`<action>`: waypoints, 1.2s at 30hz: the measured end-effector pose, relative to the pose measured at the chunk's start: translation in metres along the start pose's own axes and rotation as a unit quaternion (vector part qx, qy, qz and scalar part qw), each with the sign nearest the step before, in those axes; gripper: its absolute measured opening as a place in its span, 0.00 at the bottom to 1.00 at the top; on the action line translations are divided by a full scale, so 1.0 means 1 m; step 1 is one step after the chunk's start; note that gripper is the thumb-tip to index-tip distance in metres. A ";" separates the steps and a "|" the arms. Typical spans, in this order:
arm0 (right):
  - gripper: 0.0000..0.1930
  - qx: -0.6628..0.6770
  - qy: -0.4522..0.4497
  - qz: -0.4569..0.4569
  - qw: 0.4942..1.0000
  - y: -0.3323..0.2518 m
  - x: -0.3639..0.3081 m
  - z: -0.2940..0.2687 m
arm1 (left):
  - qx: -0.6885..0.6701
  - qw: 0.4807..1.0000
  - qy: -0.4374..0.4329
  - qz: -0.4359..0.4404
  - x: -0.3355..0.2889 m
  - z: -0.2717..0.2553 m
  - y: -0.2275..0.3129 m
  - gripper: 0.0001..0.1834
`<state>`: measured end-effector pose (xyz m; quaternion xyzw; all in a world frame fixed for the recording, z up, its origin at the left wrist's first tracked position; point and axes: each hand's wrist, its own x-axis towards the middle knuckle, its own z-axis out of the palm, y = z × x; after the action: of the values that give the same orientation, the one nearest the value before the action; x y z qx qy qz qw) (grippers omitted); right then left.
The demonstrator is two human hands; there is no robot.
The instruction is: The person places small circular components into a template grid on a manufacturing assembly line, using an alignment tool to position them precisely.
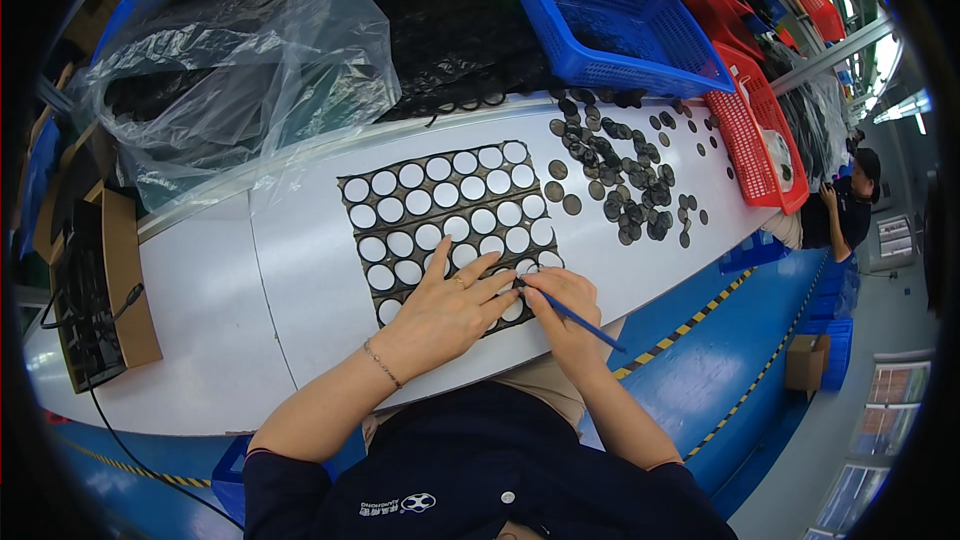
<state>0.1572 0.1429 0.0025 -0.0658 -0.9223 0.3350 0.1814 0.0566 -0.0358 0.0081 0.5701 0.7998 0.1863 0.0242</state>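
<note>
Near the front edge of the worktop [200, 300], I have the right grip [568, 318] closed around a blue pen-like tool [587, 325] and the left grip [445, 308] open upon white discs [472, 188].

The left hand [440, 312] rests with spread fingers on a dark sheet [440, 217] with white circles. The right hand [567, 318] holds a thin blue tool [590, 326], its tip at this sheet. On the white bench [200, 300], dark discs [606, 154] lie near a blue basket [640, 72].
</note>
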 end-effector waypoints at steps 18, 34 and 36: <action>0.07 0.100 0.039 0.121 0.987 -0.008 -0.029 -0.009 | -0.004 0.998 0.006 0.067 0.001 -0.001 0.001 0.15; 0.07 0.071 0.021 0.099 0.992 -0.010 -0.028 -0.008 | -0.009 0.998 -0.014 0.056 0.000 -0.001 0.002 0.15; 0.07 0.064 0.019 0.092 0.994 -0.008 -0.028 -0.007 | -0.011 0.998 -0.012 0.055 0.000 -0.001 0.002 0.15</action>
<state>0.1862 0.1343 0.0042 -0.1451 -0.8854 0.4073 0.1707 0.0586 -0.0357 0.0101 0.6155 0.7646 0.1889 0.0298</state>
